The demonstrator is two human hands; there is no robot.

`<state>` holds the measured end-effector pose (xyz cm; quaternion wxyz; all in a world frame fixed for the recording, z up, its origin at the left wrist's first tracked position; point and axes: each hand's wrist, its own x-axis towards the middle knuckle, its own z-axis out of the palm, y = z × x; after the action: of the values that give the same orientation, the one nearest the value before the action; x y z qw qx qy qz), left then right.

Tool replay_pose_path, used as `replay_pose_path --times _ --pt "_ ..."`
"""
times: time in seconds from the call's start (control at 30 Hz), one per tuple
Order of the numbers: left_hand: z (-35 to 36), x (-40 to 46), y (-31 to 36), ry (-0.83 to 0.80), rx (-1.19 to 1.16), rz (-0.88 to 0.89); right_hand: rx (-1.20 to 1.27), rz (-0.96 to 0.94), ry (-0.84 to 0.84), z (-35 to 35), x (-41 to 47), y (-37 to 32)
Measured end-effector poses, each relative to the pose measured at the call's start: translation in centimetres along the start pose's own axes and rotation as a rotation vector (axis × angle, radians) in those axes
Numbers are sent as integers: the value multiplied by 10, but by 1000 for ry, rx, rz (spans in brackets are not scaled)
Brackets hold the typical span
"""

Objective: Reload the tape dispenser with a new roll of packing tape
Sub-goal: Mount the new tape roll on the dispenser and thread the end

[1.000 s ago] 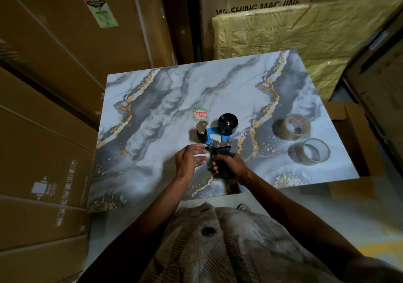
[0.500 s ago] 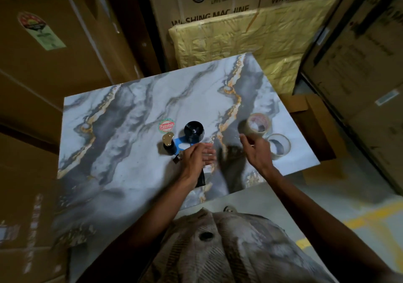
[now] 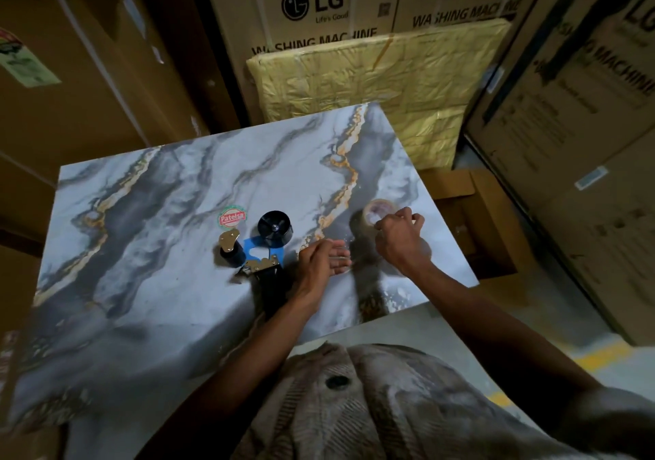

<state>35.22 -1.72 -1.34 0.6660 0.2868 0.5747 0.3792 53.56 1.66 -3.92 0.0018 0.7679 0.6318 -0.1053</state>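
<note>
The tape dispenser point(image 3: 262, 250) lies flat on the marble-patterned table point(image 3: 159, 211); it has a blue frame, a bare black spool hub, a black roller and a black handle that points toward me. My left hand point(image 3: 324, 257) hovers just right of its handle, fingers apart and holding nothing. A clear packing tape roll point(image 3: 374, 211) stands further right on the table. My right hand point(image 3: 400, 236) is on that roll, its fingers curled over the near rim. A second roll is almost hidden under my right wrist.
A round red and green sticker point(image 3: 231, 216) sits on the table beside the dispenser. Tall LG cardboard boxes point(image 3: 319, 6) surround the table. A yellow wrapped panel point(image 3: 372, 80) leans behind it. An open carton point(image 3: 475, 218) sits on the floor at right.
My right hand left the dispenser handle, travelled right and closed on the tape roll. My left hand let go of the dispenser and moved off to its right.
</note>
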Motion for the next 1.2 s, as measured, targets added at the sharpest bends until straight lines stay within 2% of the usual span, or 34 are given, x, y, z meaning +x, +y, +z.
replay_pose_path --times 0.17,0.27,0.37,0.47,0.67,0.77,0.97,1.13,1.2 --pt "7 -2 -2 60 11 26 206 -7 -19 17 4 3" --pt "6 0 -3 116 11 45 359 -11 58 14 6 -1" --pt "5 1 0 163 19 96 403 -105 125 -7 5 -10" --pt "10 -2 10 195 -10 167 560 -125 168 -34 -1 -27" --pt "8 -10 38 184 -53 240 1138 -107 38 -67 -21 -59" --pt "4 -17 58 113 -127 271 1315 -131 -26 -84 -38 -72" --pt "-19 -31 87 63 -63 302 1496 -155 -123 -113 -58 -95" --pt "-39 -46 103 -17 -100 226 1526 -146 -153 -124 -67 -115" --pt "-46 -54 108 -12 -100 167 1480 -200 -158 -124 -69 -124"
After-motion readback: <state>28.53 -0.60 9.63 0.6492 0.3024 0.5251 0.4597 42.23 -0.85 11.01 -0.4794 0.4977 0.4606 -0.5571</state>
